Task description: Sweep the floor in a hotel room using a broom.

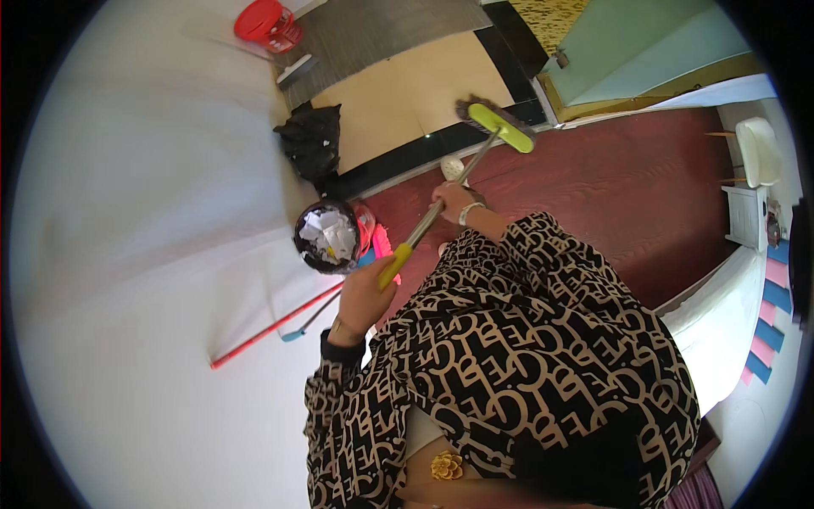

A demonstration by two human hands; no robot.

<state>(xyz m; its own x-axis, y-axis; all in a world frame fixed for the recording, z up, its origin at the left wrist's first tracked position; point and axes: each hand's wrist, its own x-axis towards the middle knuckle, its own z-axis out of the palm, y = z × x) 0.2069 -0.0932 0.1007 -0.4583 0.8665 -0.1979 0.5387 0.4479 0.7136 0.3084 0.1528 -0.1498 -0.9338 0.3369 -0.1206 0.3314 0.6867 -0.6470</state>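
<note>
A flat mop with a lime-green head plate [500, 128] and a grey fringed pad [467, 104] rests at the edge of the dark red wood floor, by the black tile border. Its metal pole [422, 228] slants back towards my body. My left hand [367, 294] is closed around the yellow-green grip [395, 266] at the upper end. Further down the pole, my right hand [455, 198] grips the bare metal. Just beyond the right hand a pale perforated shoe [453, 168] shows on one foot.
A lined bin [327, 237] full of waste paper stands on my left, beside a red-handled broom [276, 326]. A black plastic bag [310, 141] lies ahead of it. Further off are a red bucket [268, 27] and a glass door [642, 51]. A bed [718, 318] and white cabinet [745, 216] stand right.
</note>
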